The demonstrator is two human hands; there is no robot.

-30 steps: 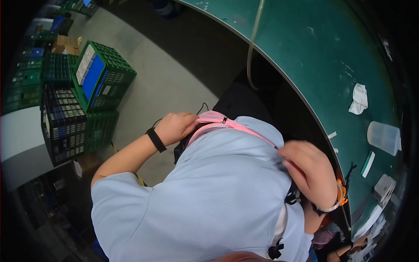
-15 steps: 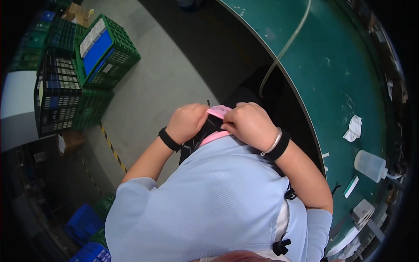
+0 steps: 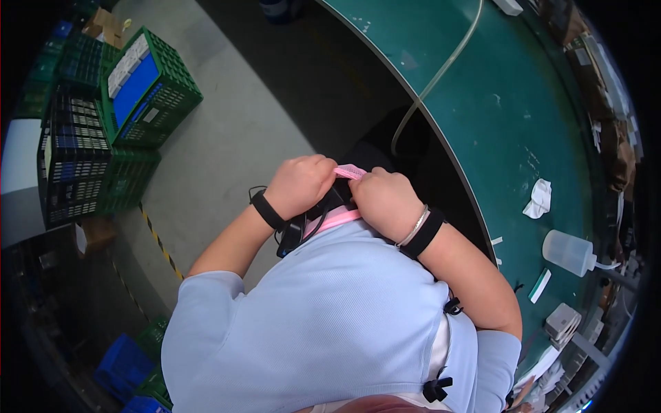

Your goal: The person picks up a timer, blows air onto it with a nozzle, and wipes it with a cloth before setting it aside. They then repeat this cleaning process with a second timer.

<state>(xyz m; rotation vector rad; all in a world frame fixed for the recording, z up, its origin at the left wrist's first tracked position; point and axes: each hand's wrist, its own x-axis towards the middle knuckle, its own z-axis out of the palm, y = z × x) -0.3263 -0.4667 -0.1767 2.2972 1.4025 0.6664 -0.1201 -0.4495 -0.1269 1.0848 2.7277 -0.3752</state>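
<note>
In front of my waist, both hands hold a strip of pink mesh fabric (image 3: 350, 171), which spans the short gap between them. My left hand (image 3: 301, 184) is closed on its left end, fingers curled in. At the other end my right hand (image 3: 389, 205) grips the fabric, thumb and fingers pressed together. Below the hands a pink band (image 3: 336, 221) lies against my light blue shirt (image 3: 330, 310). A black device with a thin cable (image 3: 293, 236) hangs beside my left wrist. Dark material under the mesh is partly hidden by my hands.
A green worktable (image 3: 475, 151) curves along my right, bearing a white cloth (image 3: 538, 199), a translucent squeeze bottle (image 3: 568, 253) and a pale hose (image 3: 449, 65). Stacked green crates (image 3: 169, 89) stand at the left, near yellow-black floor tape (image 3: 160, 242).
The mesh, earlier a wider flap, is now gathered into a narrower strip between my hands. My right hand has turned more knuckles-up. The whole view has shifted slightly, with the surroundings moving left.
</note>
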